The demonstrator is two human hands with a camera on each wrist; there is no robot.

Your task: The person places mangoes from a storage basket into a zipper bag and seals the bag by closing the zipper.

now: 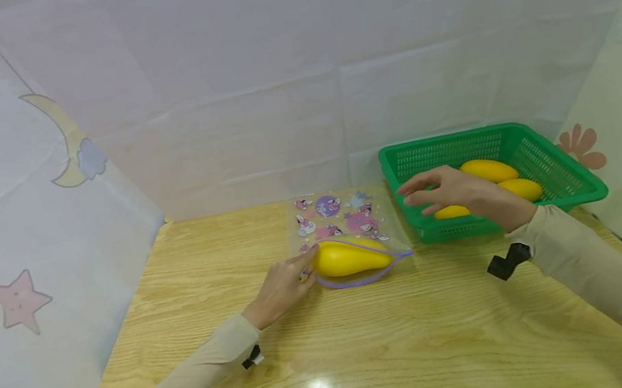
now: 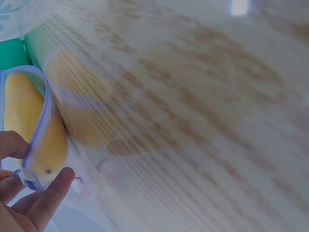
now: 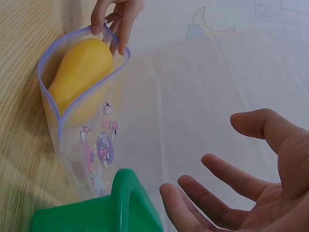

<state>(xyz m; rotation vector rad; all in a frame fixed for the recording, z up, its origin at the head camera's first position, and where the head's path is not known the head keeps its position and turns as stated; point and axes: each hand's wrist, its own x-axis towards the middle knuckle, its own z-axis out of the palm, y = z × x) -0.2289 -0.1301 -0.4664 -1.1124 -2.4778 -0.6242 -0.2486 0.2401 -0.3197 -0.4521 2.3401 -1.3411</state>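
A yellow mango (image 1: 352, 256) lies in the mouth of a clear zip bag (image 3: 104, 150) with a lilac zip edge and pink and purple cartoon prints. The bag rests flat on the table with its mouth spread apart. My left hand (image 1: 285, 287) pinches the left end of that zip edge, beside the slider (image 2: 28, 177). Over the left part of a green basket (image 1: 512, 221) hovers my right hand (image 1: 444, 190), its fingers spread and relaxed around nothing. Several more mangoes (image 1: 489, 170) lie in the basket, one partly hidden behind this hand.
The wooden table (image 1: 221, 251) meets a pale cloth backdrop (image 1: 249, 128) along its far edge. Printed cloth also hangs on both sides, close to the basket's right end. The basket's rim stands higher than the bag beside it.
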